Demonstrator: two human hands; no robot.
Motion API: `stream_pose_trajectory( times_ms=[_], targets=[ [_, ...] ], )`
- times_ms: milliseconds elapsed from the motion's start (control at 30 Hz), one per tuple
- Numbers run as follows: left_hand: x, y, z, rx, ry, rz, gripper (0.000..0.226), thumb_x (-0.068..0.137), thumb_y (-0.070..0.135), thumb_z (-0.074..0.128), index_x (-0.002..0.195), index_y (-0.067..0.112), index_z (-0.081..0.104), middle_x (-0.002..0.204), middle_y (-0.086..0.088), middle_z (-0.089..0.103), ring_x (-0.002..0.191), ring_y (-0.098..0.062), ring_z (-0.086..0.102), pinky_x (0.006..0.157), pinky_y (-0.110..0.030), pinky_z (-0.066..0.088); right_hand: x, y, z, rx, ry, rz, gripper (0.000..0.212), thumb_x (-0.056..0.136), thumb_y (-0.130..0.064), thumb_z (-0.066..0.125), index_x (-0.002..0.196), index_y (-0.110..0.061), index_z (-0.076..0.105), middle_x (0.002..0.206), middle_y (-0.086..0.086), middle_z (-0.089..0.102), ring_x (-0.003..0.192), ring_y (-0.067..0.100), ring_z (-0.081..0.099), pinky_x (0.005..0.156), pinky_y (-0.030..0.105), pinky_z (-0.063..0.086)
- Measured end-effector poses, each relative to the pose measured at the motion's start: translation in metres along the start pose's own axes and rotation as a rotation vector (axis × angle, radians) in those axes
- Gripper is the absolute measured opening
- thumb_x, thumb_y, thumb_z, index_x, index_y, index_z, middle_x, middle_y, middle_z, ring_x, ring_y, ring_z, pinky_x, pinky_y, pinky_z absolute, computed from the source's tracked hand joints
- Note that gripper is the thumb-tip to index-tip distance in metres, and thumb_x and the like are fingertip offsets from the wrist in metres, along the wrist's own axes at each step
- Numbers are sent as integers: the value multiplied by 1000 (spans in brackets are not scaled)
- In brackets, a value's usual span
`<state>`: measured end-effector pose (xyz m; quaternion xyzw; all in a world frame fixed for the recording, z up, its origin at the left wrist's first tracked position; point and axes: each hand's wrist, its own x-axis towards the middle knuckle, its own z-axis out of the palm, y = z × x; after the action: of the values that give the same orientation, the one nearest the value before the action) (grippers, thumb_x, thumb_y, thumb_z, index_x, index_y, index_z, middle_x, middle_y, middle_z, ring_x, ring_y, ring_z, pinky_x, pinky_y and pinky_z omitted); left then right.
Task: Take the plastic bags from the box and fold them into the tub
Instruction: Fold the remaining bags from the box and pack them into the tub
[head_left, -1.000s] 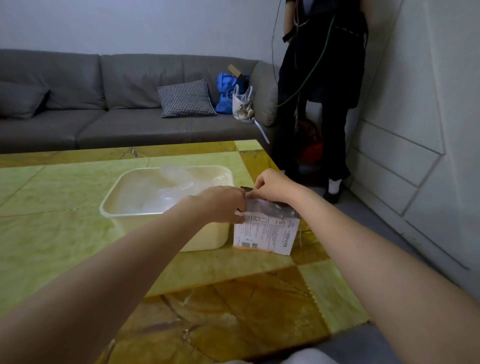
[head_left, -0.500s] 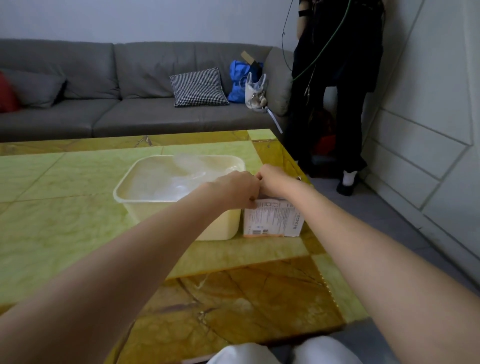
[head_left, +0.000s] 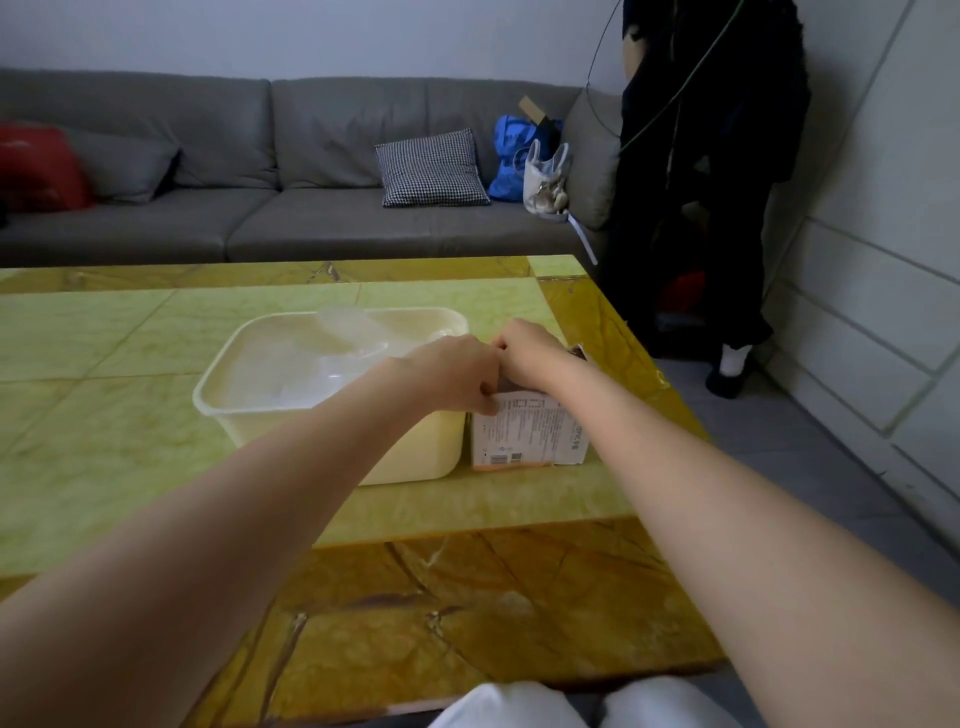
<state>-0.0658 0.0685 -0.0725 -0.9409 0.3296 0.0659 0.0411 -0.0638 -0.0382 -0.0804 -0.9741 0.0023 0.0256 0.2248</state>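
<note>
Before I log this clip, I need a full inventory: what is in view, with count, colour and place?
tub: one, cream, on the table, left of the box
plastic bags: clear, count unclear, inside the tub
box: one, white with print, touching the tub's right side
table: one, green and amber marble
sofa: one, grey, behind the table
checked cushion: one, black and white, on the sofa
red cushion: one, sofa's left end
blue bag: one, sofa's right end
standing person: one, dark clothes, right
left hand: at the box top
right hand: at the box top

Both hands (head_left: 498, 366) lower into box (head_left: 530, 434) top (bag hidden).
</note>
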Motion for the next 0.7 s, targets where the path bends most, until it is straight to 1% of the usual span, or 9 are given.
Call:
stream_pose_trajectory(
  times_ms=[100,167,233,333,400,500,600,633,700],
  targets=[
    [-7,-4,0,-250,136,-13,27,89,31,57,107,14,68,105,-3,65,91,-17,56,76,-20,44,2,-3,1,107,67,-9,28,96,-11,41,71,-8,52,71,5,52,61,16,45,50,25,31],
    [-9,-7,-5,-469,312,-111,27,90,27,55,108,8,66,105,-5,61,91,-15,48,72,-22,35,4,-3,2,248,106,-21,23,99,-14,39,84,-8,55,79,5,54,70,16,49,53,23,33],
    [-6,-12,-8,-621,415,-246,29,90,23,56,113,6,57,111,-5,58,96,-17,50,76,-26,38,5,-5,3,384,175,-27,24,100,-17,37,84,-10,52,75,1,50,67,12,46,52,21,31],
    [-2,-16,-8,-713,357,-308,46,84,25,66,122,7,48,121,-7,56,108,-22,53,86,-30,43,6,-7,0,544,268,-51,32,100,-18,39,69,-16,45,66,-2,44,59,7,41,47,15,29],
    [-2,-19,-6,-770,357,-322,51,81,26,70,122,8,48,120,-7,58,105,-22,55,85,-31,45,5,-9,-3,615,279,-76,34,100,-21,41,66,-18,46,64,-3,45,59,5,41,47,12,30],
    [-1,-22,-2,-813,417,-335,43,80,26,70,116,8,55,111,-7,62,95,-20,57,81,-31,47,2,-13,-5,684,245,-121,33,99,-33,42,75,-15,55,71,-2,53,66,7,48,60,19,37],
    [-1,-26,-3,-970,482,-395,32,84,27,67,108,6,62,101,-9,63,90,-21,56,70,-27,44,1,-15,-4,607,298,-143,33,98,-40,42,87,-11,55,74,-3,52,66,5,47,54,13,36],
    [-1,-27,-3,-1018,483,-411,31,85,28,66,106,6,63,98,-9,62,89,-20,54,66,-25,42,1,-14,-4,576,311,-143,34,99,-40,41,87,-11,54,72,-4,50,66,6,46,53,14,34],
    [-2,-27,-5,-1131,460,-419,27,87,29,62,103,8,62,99,-6,60,90,-18,51,68,-23,41,1,-11,-1,523,310,-126,35,100,-39,37,92,-12,56,77,-3,51,72,9,47,57,19,33]
  ],
)
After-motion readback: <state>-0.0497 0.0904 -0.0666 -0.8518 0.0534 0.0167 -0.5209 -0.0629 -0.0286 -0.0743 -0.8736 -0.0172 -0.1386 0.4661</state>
